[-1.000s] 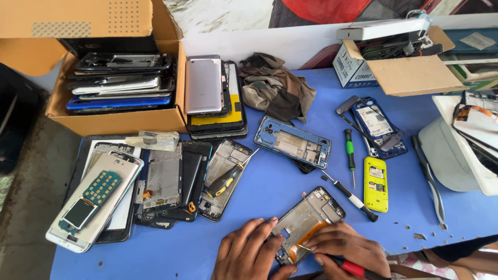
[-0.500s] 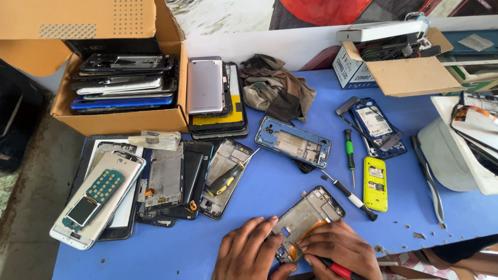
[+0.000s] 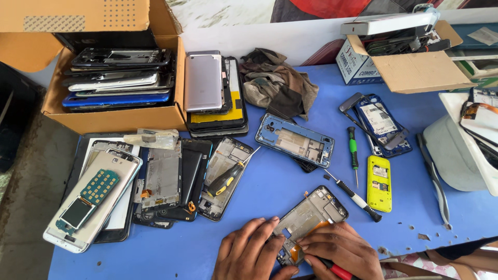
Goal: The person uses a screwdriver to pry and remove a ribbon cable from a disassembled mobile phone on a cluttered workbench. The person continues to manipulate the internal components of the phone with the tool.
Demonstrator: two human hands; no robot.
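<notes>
Blue table point(image 3: 290, 197), hands point(image 3: 249, 256) half-covering phone frame point(image 3: 311, 215)

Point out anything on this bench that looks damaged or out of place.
Small broken bits lie scattered on the blue table right of the opened phone frame. A yellow-handled screwdriver rests on a stripped phone.

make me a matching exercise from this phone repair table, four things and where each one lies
Things:
1. green screwdriver
2. yellow phone
3. open phone frame
4. crumpled cloth

Places:
A. under both hands at the near edge
B. at the back, beside the stacked phones
C. upright between two blue phone bodies
D. right of the white-handled screwdriver

Pairs: 1-C, 2-D, 3-A, 4-B
</notes>
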